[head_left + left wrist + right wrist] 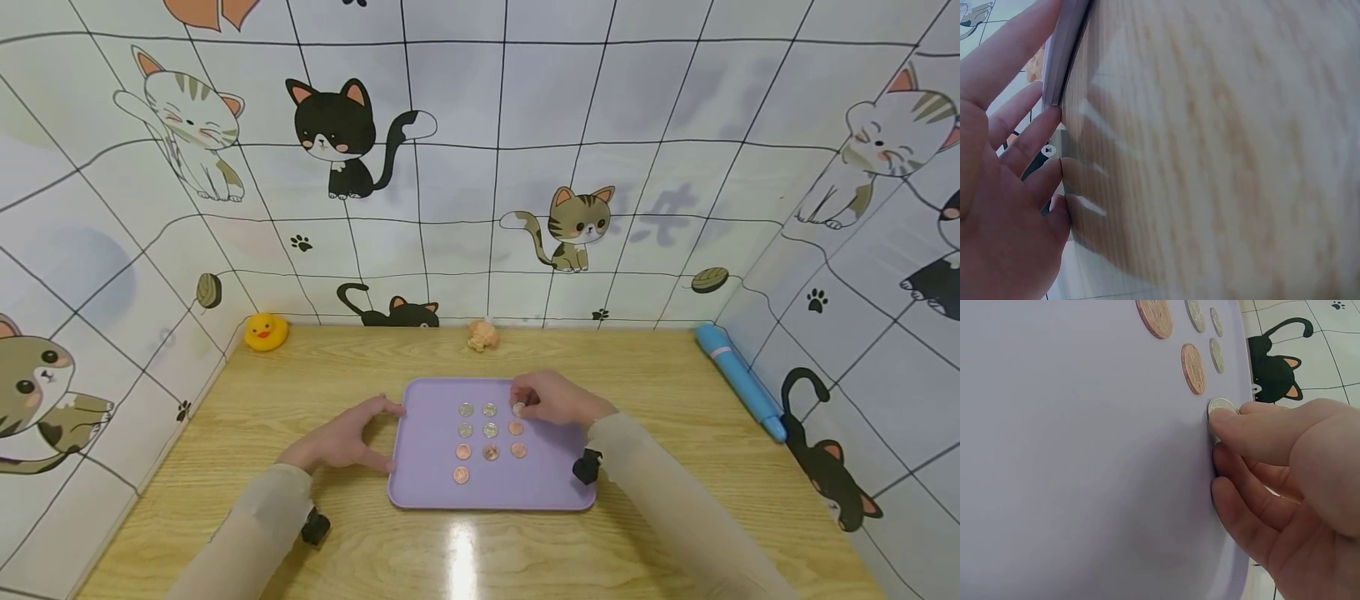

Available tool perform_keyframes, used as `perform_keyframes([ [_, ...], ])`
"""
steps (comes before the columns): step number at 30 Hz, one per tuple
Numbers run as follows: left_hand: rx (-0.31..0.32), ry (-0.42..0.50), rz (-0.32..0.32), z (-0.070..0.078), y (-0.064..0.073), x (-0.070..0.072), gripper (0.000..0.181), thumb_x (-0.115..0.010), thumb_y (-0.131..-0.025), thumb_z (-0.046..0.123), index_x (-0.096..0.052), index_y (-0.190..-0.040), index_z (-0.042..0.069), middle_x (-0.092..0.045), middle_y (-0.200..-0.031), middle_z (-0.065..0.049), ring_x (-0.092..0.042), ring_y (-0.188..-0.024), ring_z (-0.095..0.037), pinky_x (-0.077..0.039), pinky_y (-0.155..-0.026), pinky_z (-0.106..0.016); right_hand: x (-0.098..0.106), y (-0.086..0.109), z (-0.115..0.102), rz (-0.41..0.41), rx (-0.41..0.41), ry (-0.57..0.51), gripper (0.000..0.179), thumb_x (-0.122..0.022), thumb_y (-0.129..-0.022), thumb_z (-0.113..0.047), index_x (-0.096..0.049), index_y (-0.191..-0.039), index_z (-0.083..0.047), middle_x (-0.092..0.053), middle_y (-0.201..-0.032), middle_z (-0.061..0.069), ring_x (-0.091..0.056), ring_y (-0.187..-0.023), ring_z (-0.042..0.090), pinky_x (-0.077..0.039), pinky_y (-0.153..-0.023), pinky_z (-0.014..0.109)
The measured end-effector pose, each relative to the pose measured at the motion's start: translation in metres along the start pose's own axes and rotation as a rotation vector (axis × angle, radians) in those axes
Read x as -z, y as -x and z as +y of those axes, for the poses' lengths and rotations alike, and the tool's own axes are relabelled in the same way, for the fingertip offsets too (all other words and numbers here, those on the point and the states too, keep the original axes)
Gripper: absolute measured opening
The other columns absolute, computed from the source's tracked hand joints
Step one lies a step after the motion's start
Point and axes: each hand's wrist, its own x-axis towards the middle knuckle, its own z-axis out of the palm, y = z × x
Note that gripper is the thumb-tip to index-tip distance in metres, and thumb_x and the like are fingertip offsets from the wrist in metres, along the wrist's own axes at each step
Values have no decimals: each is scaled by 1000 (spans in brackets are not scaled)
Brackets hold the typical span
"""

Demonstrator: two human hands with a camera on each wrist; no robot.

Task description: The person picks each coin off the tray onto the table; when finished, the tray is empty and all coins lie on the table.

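Note:
A lilac tray (427,492) lies on the table with rows of silver and copper coins on it. My right hand (551,398) is over the tray's far right part and pinches a silver coin (1221,405), at the right end of the far row. Closest to it lies a copper coin (1193,369), flat on the tray. Other silver coins (490,409) are to the left, and copper coins (463,451) lie nearer. My left hand (348,435) rests at the tray's left rim, thumb and fingers spread; in the left wrist view its fingers (1032,134) are beside the rim.
A yellow rubber duck (266,332) sits at the back left corner of the wooden table (337,550). Behind the tray is a small beige figure (482,335). A blue marker-shaped object (741,381) lies along the right wall. Cat-printed walls (465,183) enclose the back and sides.

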Motion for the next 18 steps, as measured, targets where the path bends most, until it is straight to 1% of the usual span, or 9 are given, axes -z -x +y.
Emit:
perform_keyframes([
  [4,6,7,1,0,0,0,83,-97,-74,31,-56,-145,20,-25,-171,-23,-14,-158,-49,-11,-125,-71,-1,1,4,17,8,-38,14,-78,-93,-2,-71,-97,-14,-72,-91,-3,-65,-86,12,-55,-79,28],
  [9,11,12,-2,2,1,1,83,-97,-74,30,-56,-145,19,-25,-171,-23,-14,-158,-49,-10,-125,-71,-2,3,9,33,25,-73,13,-77,-94,-3,-71,-97,-14,-71,-89,-4,-62,-83,10,-53,-78,27],
  [13,19,15,-2,3,1,1,82,-97,-75,30,-57,-145,19,-25,-171,-23,-13,-159,-49,-10,-125,-71,-2,5,12,39,31,-107,11,-76,-95,-3,-71,-97,-13,-69,-88,-2,-60,-82,12,-52,-76,27],
  [18,23,13,6,2,1,0,82,-98,-74,30,-58,-145,20,-26,-171,-22,-13,-159,-49,-10,-125,-71,-2,9,16,46,41,-138,9,-76,-95,-4,-71,-99,-11,-70,-89,0,-61,-84,15,-52,-77,27],
])
